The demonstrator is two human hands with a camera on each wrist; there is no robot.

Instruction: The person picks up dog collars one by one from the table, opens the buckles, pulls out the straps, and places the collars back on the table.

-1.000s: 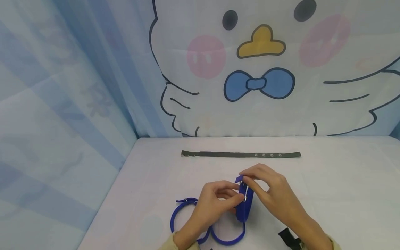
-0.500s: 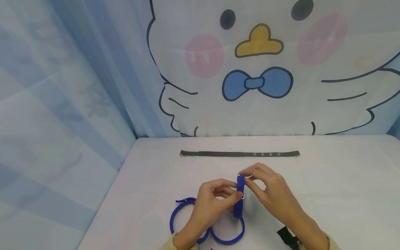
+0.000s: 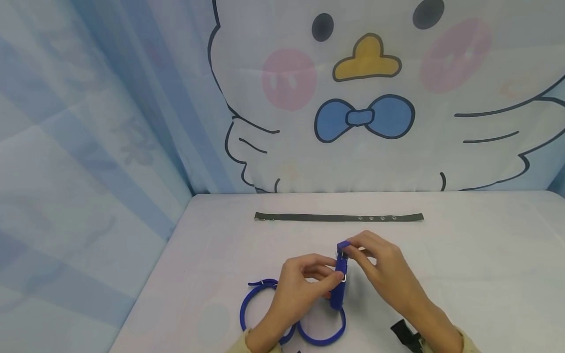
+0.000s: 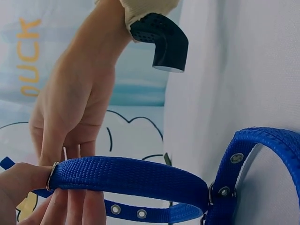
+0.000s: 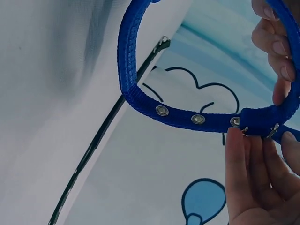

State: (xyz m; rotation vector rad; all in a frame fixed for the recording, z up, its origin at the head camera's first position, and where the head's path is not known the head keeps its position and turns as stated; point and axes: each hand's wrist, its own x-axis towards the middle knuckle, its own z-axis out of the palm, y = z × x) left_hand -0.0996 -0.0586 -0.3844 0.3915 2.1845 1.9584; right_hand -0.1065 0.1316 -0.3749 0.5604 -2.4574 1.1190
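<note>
A blue woven collar (image 3: 338,294) with a metal buckle is held upright as a loop above the table. My left hand (image 3: 304,284) pinches its side between thumb and fingers, close to a metal loop (image 4: 52,176) on the band. At the top, my right hand (image 3: 384,264) pinches the strap end, which bends over by the buckle. Metal eyelets (image 5: 198,119) line the thinner part of the strap in the right wrist view. The collar's lower end meets a second blue loop (image 3: 324,341) on the table, and a further blue loop (image 3: 244,309) lies left of that, partly behind my left forearm.
A dark green strap (image 3: 318,217) with eyelets lies straight across the back of the white table (image 3: 485,255). Behind it hangs a printed curtain (image 3: 362,162). A black camera mount (image 3: 406,336) sits at my right wrist.
The held collar has turned edge-on and its strap end went flat, then bent up again at the buckle with my right fingers on it. My left hand keeps its pinch almost in place.
</note>
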